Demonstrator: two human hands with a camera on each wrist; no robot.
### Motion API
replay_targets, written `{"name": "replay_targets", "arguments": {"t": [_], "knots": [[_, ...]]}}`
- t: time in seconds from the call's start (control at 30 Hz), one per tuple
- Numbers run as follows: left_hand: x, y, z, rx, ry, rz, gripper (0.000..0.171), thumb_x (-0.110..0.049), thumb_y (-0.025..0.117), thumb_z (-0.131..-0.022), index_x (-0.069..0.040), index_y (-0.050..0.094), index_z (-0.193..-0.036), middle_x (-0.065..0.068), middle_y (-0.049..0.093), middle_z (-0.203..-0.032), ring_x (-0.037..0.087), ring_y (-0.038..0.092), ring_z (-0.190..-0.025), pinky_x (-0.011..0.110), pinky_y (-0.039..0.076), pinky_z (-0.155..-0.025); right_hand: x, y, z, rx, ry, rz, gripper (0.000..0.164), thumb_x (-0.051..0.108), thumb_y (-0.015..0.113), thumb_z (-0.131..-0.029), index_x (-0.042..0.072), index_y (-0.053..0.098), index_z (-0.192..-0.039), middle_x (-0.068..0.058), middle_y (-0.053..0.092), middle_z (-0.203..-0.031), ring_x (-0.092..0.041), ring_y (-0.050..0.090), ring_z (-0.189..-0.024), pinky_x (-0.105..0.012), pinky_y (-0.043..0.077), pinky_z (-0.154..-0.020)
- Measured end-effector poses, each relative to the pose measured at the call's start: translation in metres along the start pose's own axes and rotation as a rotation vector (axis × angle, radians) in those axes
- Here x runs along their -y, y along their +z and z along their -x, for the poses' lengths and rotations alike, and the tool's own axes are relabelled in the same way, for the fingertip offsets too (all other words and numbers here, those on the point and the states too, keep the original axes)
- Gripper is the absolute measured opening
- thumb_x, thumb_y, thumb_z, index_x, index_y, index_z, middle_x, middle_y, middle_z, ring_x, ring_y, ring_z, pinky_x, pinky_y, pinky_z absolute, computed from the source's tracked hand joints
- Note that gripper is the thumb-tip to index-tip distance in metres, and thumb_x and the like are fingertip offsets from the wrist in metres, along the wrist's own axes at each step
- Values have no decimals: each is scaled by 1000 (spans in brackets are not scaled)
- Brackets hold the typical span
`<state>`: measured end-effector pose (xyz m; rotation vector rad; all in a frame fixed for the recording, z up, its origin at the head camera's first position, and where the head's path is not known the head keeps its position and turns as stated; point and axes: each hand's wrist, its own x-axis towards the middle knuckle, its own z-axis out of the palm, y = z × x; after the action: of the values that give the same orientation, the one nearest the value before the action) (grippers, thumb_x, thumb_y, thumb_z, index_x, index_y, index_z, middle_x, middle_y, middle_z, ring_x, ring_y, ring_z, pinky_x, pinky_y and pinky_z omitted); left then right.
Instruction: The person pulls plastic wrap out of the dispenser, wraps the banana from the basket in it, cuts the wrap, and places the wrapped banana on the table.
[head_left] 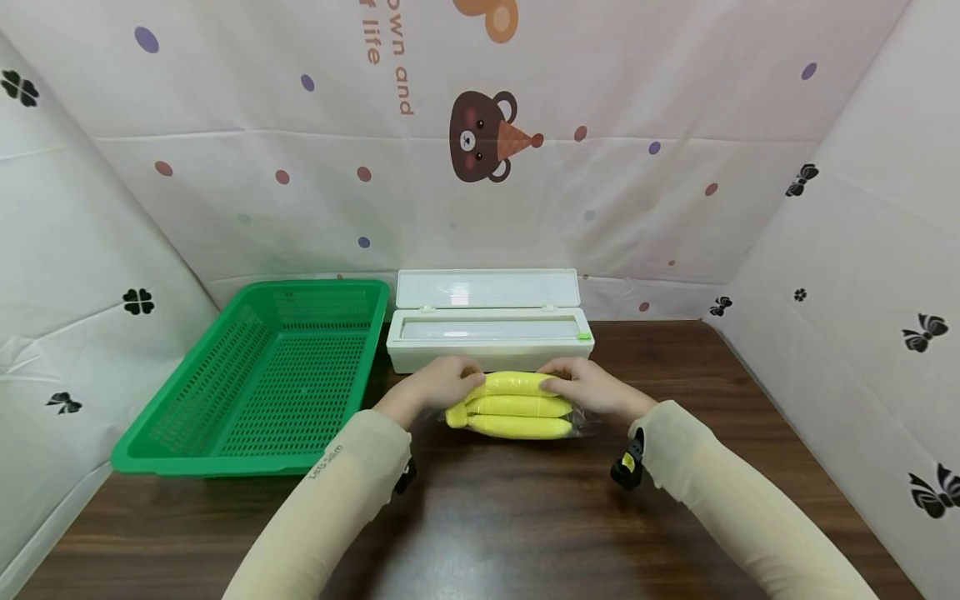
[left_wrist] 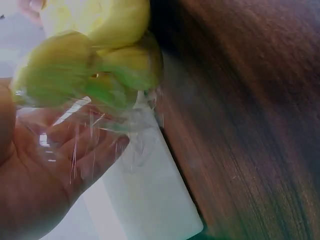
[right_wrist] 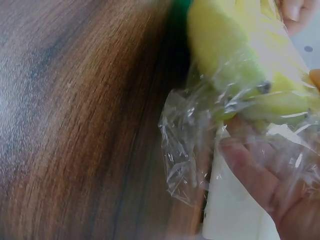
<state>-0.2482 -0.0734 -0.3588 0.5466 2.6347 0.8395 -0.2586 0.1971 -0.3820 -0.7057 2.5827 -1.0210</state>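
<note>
A bunch of yellow bananas point(head_left: 517, 406), wrapped in clear plastic film point(right_wrist: 182, 145), is held between both hands over the table. My left hand point(head_left: 442, 385) grips its left end, where the stems meet, thumb on top and fingers underneath. At the other end my right hand point(head_left: 592, 387) holds the bunch the same way. Loose, crinkled film sticks out past the banana tips in the right wrist view. Just behind the bunch stands a white cling film dispenser point(head_left: 487, 357), its lid point(head_left: 487, 289) raised.
A green plastic basket point(head_left: 322, 461) with slotted sides stands to the left on the dark wooden table point(head_left: 517, 525). Close behind the dispenser hangs a printed white cloth point(head_left: 637, 225), with more cloth along both sides. A small green slider point(head_left: 583, 336) sits at the dispenser's right end.
</note>
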Motion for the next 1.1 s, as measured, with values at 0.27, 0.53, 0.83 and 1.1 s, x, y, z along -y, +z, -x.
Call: {"name": "replay_targets", "arguments": {"t": [0.27, 0.53, 0.83, 1.1], "knots": [[6, -5, -2, -46, -58, 258, 62, -50, 29, -100, -4, 46, -138, 13, 51, -138, 29, 45, -130, 45, 37, -107, -7, 2, -3, 49, 23, -98, 44, 30, 46, -99, 5, 49, -135, -13, 58, -126, -16, 57, -103, -32, 47, -85], [7, -6, -1, -120, -40, 322, 75, -59, 19, -98, -1, 50, -135, 13, 52, -138, 30, 43, -133, 45, 31, -112, -7, 2, 0, 52, 44, -60, 41, 31, 42, -100, 7, 52, -132, -12, 57, -125, -17, 54, -94, -34, 44, -81], [10, -3, 3, -183, -71, 401, 61, -50, 25, -101, -5, 55, -130, 12, 56, -134, 29, 45, -130, 46, 35, -108, -11, 3, 0, 58, 48, -90, 42, 29, 41, -101, 3, 51, -132, -14, 57, -122, -17, 52, -91, -32, 44, -77], [18, 4, 8, -226, -42, 563, 43, -33, 37, -100, -3, 62, -120, 11, 58, -128, 25, 51, -121, 46, 41, -102, -14, 4, -2, 73, 130, -189, 43, 30, 38, -102, 3, 49, -134, -11, 61, -111, -17, 57, -85, -31, 47, -76]]}}
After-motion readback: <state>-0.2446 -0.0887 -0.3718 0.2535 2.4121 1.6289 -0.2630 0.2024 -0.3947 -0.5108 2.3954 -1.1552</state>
